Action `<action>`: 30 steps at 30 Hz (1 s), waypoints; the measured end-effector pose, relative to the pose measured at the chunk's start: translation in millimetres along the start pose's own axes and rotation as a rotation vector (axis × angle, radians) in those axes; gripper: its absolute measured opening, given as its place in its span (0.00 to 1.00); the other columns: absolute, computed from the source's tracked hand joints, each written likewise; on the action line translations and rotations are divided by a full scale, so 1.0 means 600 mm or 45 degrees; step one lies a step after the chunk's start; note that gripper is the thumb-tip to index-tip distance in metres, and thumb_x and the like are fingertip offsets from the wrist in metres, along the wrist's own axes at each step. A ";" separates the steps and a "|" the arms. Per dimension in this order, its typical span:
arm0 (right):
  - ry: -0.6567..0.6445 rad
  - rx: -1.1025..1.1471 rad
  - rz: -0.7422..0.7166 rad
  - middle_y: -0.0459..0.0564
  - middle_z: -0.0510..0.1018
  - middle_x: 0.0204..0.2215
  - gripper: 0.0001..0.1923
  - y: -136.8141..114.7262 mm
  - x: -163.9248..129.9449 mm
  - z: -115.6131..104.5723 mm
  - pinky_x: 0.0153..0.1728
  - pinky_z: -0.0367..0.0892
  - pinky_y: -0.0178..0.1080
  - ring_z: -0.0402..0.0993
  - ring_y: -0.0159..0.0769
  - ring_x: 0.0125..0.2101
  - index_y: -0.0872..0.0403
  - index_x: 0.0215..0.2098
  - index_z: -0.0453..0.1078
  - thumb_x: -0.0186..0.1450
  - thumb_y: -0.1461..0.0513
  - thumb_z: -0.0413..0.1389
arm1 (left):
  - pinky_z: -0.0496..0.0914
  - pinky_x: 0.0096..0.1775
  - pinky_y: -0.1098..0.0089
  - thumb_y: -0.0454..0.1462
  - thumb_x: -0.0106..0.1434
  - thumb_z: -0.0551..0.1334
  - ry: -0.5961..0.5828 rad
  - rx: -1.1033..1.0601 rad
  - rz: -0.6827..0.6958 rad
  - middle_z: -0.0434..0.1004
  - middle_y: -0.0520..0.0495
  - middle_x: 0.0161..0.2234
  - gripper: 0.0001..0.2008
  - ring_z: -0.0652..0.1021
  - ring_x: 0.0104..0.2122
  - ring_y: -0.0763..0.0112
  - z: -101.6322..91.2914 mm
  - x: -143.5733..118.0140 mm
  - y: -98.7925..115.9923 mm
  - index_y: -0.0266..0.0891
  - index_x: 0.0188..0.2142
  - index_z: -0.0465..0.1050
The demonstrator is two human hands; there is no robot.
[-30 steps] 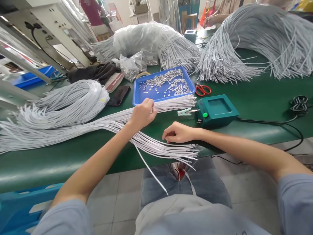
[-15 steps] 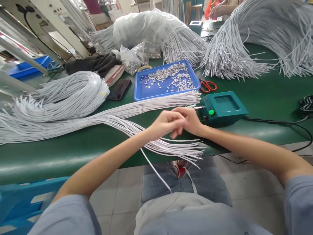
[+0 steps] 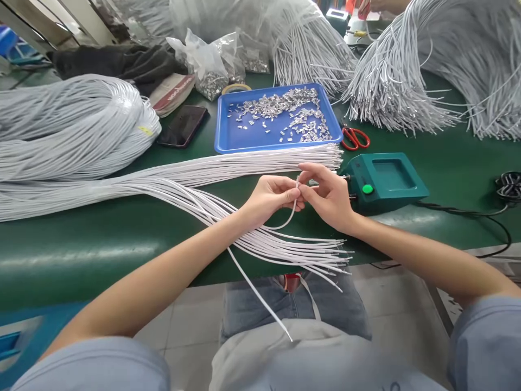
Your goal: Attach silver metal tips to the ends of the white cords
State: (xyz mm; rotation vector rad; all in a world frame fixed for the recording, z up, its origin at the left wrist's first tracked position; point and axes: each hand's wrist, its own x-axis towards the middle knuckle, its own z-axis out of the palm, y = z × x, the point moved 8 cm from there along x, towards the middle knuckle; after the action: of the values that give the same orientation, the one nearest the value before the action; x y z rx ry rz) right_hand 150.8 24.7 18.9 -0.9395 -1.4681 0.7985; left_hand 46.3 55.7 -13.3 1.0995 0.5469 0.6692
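While a second ago the left hand (image 3: 271, 196) was up by the blue tray (image 3: 228, 142) and the right hand (image 3: 329, 196) rested on the loose cords near the edge of the surface (image 3: 448, 146), both have now come together in front of the teal machine (image 3: 385, 182). Each hand's fingers are pinched shut on the tip of one white cord (image 3: 290, 216), which loops down to the fanned bundle of cords (image 3: 293, 244) below. A small metal piece seems to sit at that tip, though it is too small to be sure. Red scissors (image 3: 355, 138) lie beside the tray.
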 end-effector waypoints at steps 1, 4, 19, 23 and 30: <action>-0.007 -0.002 0.004 0.46 0.75 0.34 0.15 -0.001 -0.001 0.000 0.27 0.75 0.29 0.75 0.30 0.35 0.51 0.49 0.69 0.65 0.58 0.59 | 0.75 0.30 0.77 0.44 0.51 0.75 -0.008 0.000 0.003 0.79 0.48 0.24 0.16 0.79 0.25 0.75 0.000 0.000 -0.001 0.32 0.30 0.79; -0.025 0.000 0.008 0.46 0.74 0.34 0.12 -0.001 -0.001 -0.001 0.27 0.75 0.29 0.75 0.29 0.36 0.51 0.47 0.71 0.65 0.60 0.59 | 0.76 0.31 0.76 0.43 0.52 0.75 -0.027 -0.024 0.016 0.79 0.48 0.24 0.15 0.80 0.26 0.75 0.000 0.001 -0.002 0.32 0.30 0.79; 0.071 -0.057 0.025 0.48 0.79 0.32 0.01 -0.013 -0.002 -0.011 0.28 0.76 0.33 0.77 0.32 0.35 0.52 0.32 0.72 0.62 0.64 0.60 | 0.76 0.28 0.75 0.42 0.47 0.77 0.044 -0.060 -0.053 0.79 0.49 0.22 0.17 0.80 0.24 0.74 -0.002 0.001 -0.005 0.32 0.29 0.78; 0.046 0.036 0.040 0.48 0.78 0.33 0.02 -0.021 0.005 -0.014 0.31 0.76 0.34 0.77 0.31 0.35 0.52 0.33 0.72 0.63 0.62 0.58 | 0.77 0.27 0.76 0.41 0.45 0.78 0.069 -0.034 -0.030 0.79 0.49 0.22 0.17 0.80 0.23 0.74 -0.002 0.001 0.000 0.31 0.27 0.77; 0.020 0.179 0.248 0.45 0.78 0.31 0.08 0.002 0.015 -0.015 0.27 0.74 0.33 0.77 0.31 0.33 0.52 0.36 0.68 0.59 0.61 0.60 | 0.77 0.26 0.76 0.40 0.44 0.78 0.061 0.020 -0.011 0.78 0.49 0.23 0.17 0.79 0.22 0.74 -0.002 0.005 -0.002 0.31 0.26 0.77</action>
State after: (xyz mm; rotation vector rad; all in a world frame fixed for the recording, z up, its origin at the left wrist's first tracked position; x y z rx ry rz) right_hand 159.7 33.2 23.1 -0.9891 -1.3022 1.0208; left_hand 47.6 58.2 -15.1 1.0971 0.5987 0.6865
